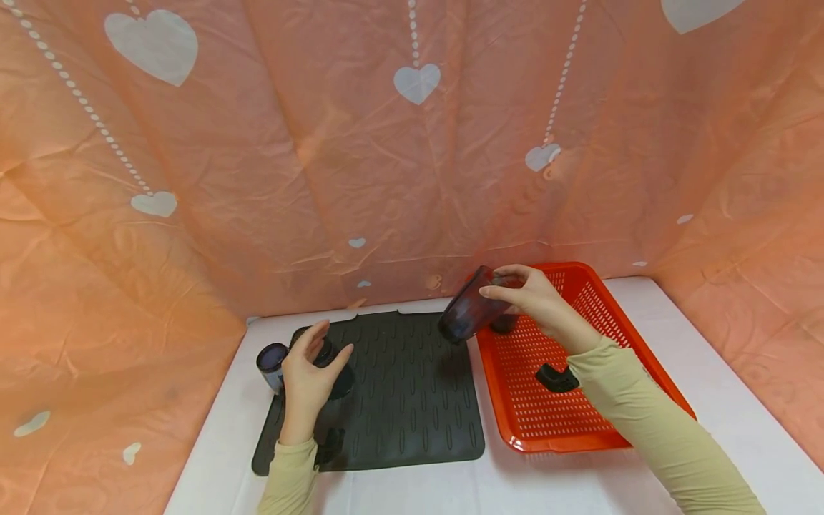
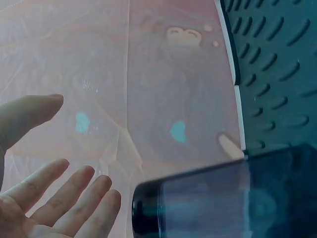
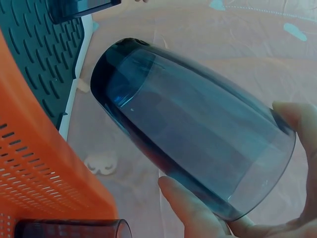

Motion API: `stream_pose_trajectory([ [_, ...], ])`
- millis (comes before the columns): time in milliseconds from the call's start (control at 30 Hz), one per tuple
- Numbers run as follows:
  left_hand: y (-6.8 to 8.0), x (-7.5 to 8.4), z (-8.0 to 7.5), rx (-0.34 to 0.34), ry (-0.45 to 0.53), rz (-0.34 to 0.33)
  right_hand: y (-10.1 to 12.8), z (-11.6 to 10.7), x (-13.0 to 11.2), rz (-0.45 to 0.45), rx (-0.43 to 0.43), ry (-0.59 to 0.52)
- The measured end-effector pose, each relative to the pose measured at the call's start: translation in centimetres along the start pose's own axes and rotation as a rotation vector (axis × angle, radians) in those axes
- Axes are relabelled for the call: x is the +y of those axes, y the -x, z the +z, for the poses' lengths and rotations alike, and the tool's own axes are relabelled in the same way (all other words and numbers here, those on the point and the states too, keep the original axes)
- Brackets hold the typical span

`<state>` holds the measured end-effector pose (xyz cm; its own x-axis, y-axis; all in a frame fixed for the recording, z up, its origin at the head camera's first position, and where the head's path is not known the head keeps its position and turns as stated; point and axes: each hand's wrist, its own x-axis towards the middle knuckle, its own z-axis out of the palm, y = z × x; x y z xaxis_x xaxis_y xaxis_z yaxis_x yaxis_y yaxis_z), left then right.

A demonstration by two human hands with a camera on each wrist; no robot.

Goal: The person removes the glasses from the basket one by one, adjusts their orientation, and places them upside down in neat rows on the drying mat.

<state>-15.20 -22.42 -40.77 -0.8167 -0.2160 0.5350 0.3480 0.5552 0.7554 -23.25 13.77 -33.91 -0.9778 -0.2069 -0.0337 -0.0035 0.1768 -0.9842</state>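
Observation:
A dark tinted drinking glass (image 1: pixel 473 307) is tilted in the air between the mat and the basket. My right hand (image 1: pixel 537 300) grips it near its rim, thumb and fingers on its sides; the right wrist view shows the glass (image 3: pixel 193 129) large, with nothing inside. My left hand (image 1: pixel 309 379) is raised over the left part of the dark ridged mat (image 1: pixel 412 400), its fingers apart and holding nothing. Behind it, partly hidden, a dark glass (image 1: pixel 341 383) stands on the mat. Another glass (image 1: pixel 273 363) stands at the mat's left edge.
A red perforated plastic basket (image 1: pixel 505 400) sits right of the mat, with a dark glass (image 3: pixel 74 229) lying inside. Both mat and basket rest on a white-covered table (image 1: pixel 644 315). A pink sheet with hearts (image 1: pixel 386 179) hangs behind.

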Motion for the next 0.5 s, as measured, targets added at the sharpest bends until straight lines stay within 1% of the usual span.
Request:
stream_pose_trajectory([
  [333,0.1,0.2,1.7,-0.048,0.058,0.002,0.1,0.6,0.0,-0.002,-0.014,-0.033],
  [500,0.2,0.3,2.3,-0.066,0.127,-0.019,0.0,1.1,0.1,0.000,-0.017,-0.055],
])
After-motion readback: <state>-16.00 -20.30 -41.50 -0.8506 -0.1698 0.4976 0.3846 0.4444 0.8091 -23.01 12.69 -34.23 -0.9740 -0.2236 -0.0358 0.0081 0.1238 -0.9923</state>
